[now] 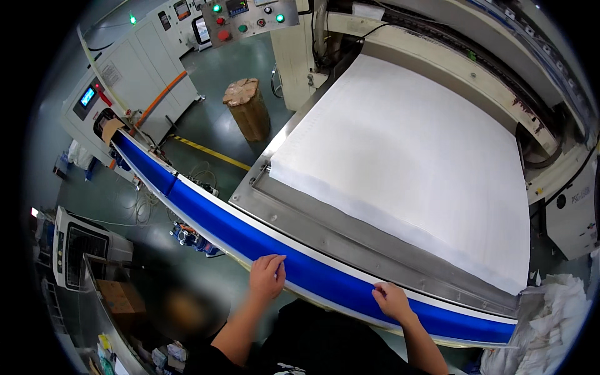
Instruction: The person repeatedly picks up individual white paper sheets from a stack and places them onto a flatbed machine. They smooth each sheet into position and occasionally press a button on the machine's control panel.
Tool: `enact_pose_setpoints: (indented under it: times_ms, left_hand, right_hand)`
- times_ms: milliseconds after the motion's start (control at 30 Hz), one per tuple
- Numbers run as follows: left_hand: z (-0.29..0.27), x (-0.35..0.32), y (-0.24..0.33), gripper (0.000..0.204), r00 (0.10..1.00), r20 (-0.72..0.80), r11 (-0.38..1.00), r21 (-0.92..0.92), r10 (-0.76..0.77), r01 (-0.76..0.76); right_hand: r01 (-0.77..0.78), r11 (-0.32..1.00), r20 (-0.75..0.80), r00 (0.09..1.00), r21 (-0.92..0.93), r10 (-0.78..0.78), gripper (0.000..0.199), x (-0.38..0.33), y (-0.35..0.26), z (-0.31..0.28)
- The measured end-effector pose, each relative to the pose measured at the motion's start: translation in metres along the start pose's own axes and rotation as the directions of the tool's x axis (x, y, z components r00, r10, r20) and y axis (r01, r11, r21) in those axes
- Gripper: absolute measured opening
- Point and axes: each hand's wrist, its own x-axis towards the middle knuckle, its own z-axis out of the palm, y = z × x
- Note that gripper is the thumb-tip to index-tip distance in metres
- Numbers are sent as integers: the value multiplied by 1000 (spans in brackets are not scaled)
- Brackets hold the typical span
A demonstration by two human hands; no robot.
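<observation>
A long blue conveyor belt [206, 215] with white edges runs from the upper left down to the lower right. My left hand [267, 277] rests on its near edge, fingers curled over the rim. My right hand [391, 300] lies on the belt a little further right, fingers bent, touching the blue surface. Neither hand holds a loose item. Beyond the belt a wide sheet of white material [412, 156] lies on a steel machine bed [300, 219].
A control panel [250, 19] with green and red buttons hangs at the top. A paper-wrapped drum [248, 107] stands on the green floor. White cabinets [131, 69] stand at the left. Crumpled white scraps [556, 325] pile at the lower right. A cardboard box [122, 297] sits lower left.
</observation>
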Motion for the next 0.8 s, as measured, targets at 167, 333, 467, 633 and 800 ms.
enact_pose_setpoints:
  times_ms: [167,333,467,633,800]
  left_hand:
    - [34,13,-17,20,990,109,990,-95,-90,100]
    - [32,17,-18,21,976,194,988,-105,-94,116]
    - [34,16,-21,21,956,266,985,-85,-123,150]
    - [34,15,-25,21,939,304,980,-64,-163,191]
    - [37,22,-25,19,908,383,977,-59,-169,207]
  right_hand:
    - [23,1000,-37,999,-7,-23,24,87,-24,-2]
    - [148,989,33,989,-25,-147,24,205,-68,13]
    - [228,971,51,973,-76,-225,22,313,-112,24]
    - [254,967,18,967,20,-255,18,407,-160,45]
    - [205,978,39,978,-29,-204,17,434,-166,47]
